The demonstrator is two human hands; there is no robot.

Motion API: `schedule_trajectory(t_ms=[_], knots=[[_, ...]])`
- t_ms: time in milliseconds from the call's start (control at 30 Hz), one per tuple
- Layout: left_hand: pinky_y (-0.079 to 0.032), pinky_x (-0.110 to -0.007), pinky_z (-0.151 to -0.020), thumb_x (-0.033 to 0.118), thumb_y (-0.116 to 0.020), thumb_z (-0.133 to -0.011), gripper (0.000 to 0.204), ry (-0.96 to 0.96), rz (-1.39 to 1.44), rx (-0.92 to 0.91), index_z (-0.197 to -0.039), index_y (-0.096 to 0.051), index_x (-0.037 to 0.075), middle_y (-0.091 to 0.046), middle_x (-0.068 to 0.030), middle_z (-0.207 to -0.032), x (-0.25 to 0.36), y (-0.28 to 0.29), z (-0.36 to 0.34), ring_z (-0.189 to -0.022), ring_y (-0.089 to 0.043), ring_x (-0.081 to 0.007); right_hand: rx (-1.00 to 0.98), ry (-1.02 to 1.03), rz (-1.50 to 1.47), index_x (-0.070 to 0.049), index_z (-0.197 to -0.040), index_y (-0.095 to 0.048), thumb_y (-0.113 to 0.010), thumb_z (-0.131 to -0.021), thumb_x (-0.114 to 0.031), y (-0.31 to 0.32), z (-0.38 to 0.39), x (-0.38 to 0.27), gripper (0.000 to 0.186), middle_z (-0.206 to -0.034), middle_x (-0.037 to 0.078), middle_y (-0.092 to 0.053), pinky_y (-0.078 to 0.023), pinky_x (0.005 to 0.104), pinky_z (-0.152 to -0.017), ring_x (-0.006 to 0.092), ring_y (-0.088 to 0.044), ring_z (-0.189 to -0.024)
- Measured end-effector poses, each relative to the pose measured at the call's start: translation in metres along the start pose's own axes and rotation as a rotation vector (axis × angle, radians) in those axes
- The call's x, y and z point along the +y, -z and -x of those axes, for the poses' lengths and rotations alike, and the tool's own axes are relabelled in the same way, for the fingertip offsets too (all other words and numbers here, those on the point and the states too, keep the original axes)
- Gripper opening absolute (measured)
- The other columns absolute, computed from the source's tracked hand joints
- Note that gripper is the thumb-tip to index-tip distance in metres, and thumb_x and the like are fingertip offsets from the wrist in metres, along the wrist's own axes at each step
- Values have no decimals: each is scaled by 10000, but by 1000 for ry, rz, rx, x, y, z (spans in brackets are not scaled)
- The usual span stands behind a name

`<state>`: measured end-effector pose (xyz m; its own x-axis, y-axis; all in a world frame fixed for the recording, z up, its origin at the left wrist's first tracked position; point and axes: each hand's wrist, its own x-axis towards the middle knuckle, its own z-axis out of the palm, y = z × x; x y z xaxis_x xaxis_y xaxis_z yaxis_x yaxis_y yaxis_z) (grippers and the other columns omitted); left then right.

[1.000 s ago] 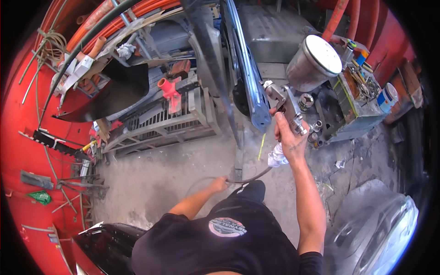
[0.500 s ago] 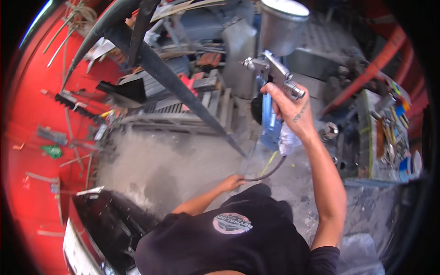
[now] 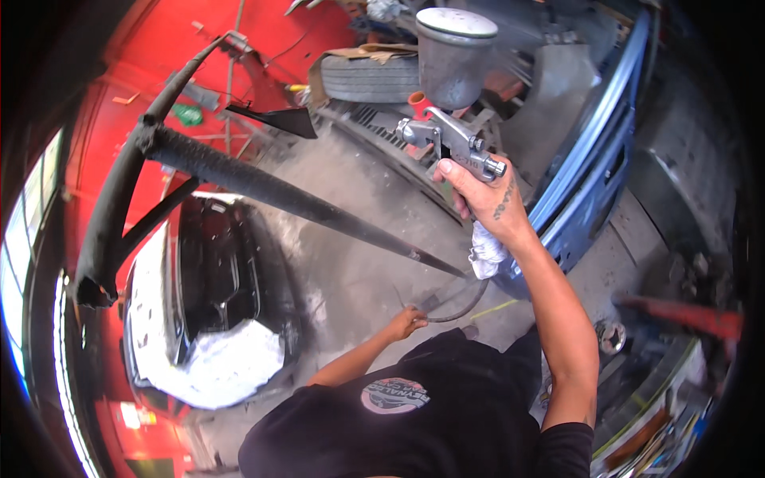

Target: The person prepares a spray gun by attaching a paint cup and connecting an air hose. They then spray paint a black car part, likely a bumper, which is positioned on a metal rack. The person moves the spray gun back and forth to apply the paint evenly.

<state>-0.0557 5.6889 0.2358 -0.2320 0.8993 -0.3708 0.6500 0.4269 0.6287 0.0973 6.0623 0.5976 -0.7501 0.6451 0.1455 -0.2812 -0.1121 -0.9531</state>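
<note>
above the grey floor [image 3: 339, 187], the gun [image 3: 462, 147] is held up with its cup [image 3: 456, 72] on top, the right hand [image 3: 490, 199] wrapped round the grip; i cannot tell how the trigger finger sits. lower down, the left hand [image 3: 406, 323] is curled shut round the hose [image 3: 466, 309]. a sharp tilt might spill the cup if its lid is loose. a swing to the right could knock the blue panel [image 3: 586, 187], and slack hose could snag on the slanting post [image 3: 295, 207]. the cloth [image 3: 484, 253] below the grip might slip or drag if brushed.
</note>
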Motion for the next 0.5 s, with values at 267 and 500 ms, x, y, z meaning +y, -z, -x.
schedule_trajectory(t_ms=[267,500], knots=[[-540,-473,-920,366,-669,-1024,373,308,107,117,-1160,-720,22,-700,-221,-1138,121,-40,56,-1080,-679,-417,-289,-140,-152,-13,-921,-738,-761,-935,-397,38,-69,21,385,-631,1,-588,-447,271,-503,85,-548,-531],[-538,-450,-917,346,-676,-1029,373,402,247,163,-1185,-714,9,-716,-195,-1140,168,-39,39,-1052,-686,-376,-290,-180,-178,-28,-888,-736,-762,-921,-408,30,-126,30,382,-647,7,-617,-471,266,-505,87,-567,-536]])
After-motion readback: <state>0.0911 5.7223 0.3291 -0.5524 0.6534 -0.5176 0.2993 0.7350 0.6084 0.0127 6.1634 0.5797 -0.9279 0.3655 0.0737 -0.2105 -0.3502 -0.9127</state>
